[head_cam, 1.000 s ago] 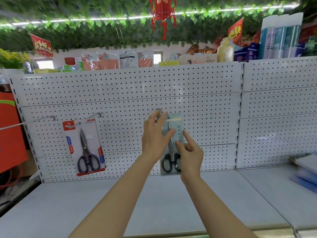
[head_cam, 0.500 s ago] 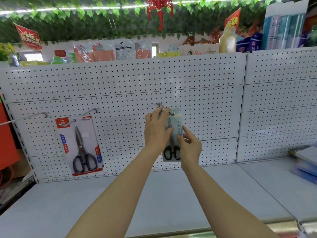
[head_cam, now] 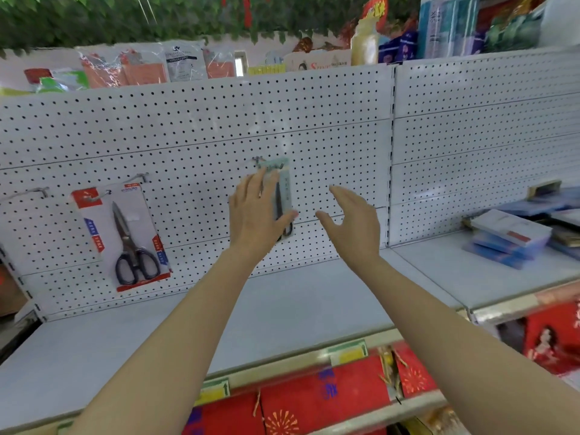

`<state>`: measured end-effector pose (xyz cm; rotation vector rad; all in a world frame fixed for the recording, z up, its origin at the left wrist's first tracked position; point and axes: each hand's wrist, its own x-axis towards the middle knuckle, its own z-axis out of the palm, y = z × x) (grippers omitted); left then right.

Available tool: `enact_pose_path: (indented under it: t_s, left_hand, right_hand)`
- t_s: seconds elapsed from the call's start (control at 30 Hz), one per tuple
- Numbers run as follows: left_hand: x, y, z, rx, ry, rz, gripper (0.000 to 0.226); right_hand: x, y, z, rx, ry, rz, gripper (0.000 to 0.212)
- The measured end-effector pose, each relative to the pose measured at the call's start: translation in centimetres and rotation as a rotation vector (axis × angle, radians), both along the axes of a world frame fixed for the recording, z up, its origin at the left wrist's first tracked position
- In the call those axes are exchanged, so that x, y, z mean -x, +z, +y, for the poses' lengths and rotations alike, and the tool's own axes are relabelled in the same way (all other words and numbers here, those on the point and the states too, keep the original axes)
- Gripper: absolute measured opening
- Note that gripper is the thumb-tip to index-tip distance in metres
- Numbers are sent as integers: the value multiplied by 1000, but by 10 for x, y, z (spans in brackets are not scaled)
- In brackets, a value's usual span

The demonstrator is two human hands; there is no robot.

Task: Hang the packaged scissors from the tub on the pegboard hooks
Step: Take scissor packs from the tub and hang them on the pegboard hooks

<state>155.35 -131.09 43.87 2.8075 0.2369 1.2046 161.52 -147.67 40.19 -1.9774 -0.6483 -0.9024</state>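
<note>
A pale green scissors pack (head_cam: 283, 183) hangs from a hook (head_cam: 259, 161) at the middle of the white pegboard (head_cam: 194, 127). My left hand (head_cam: 254, 215) lies flat over the pack's left side with the thumb under its lower part, hiding much of it. My right hand (head_cam: 353, 222) hovers to the right of the pack, apart from it, fingers spread and holding nothing. A red-and-white scissors pack (head_cam: 120, 237) hangs on a hook (head_cam: 139, 177) further left. The tub is not in view.
A bare hook (head_cam: 29, 193) sticks out at the far left. The grey shelf (head_cam: 282, 302) runs below the pegboard. Stacked blue and white boxes (head_cam: 508, 237) lie on the right shelf. Red packaged goods (head_cam: 326, 394) fill the lower shelf. Mixed goods stand on top of the board.
My right hand has let go of the green pack and moved away to the right, fingers open. The pack now hangs on the hook. The view has tilted down and to the right.
</note>
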Motion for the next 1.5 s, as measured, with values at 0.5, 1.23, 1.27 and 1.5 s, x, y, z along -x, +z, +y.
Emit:
enact_pose_path:
  t_s: [0.5, 1.23, 1.27, 1.5]
  left_hand:
    - [39, -171, -251, -76, -347, 181, 67]
    - [-25, -517, -516, -488, -1033, 910, 66]
    - [-30, -533, -530, -508, -1052, 956, 66]
    - [-70, -619, -623, -729, -1136, 1194, 45]
  right_hand:
    - [73, -143, -266, 369, -309, -56, 48]
    - [170, -457, -491, 490, -813, 648, 46]
    - [173, -468, -494, 495, -822, 676, 47]
    - [196, -540, -480, 466, -847, 880, 50]
